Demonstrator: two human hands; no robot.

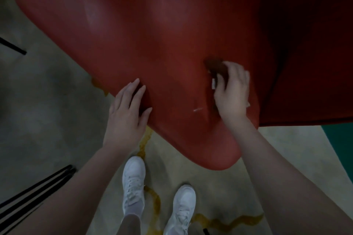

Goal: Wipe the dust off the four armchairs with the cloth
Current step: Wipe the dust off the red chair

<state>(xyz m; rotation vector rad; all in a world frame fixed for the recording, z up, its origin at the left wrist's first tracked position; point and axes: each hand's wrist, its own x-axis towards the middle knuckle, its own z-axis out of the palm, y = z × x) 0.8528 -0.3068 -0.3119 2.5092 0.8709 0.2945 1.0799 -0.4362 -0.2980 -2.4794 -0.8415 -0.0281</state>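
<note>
A person's right hand (232,91) curls around a bunched brown cloth (214,66), pressing it to the red armchair (152,34) near its lower edge, while the left hand (127,112) lies flat-fingered on the shell beside it, holding nothing. The wipe seems best served by firm, overlapping strokes, with the left hand bracing the chair. Dim light and blur obscure any dust, the fingers hide much of the cloth, and no other armchair can be made out.

Indoors, and it reads as a lounge or waiting area: a big glossy red moulded armchair (152,34) fills the upper frame, over a pale mottled floor (47,101) with wandering ochre lines (229,219). Thin black rods (34,189), perhaps furniture legs, lower left; a teal surface (342,147) at the right edge.
</note>
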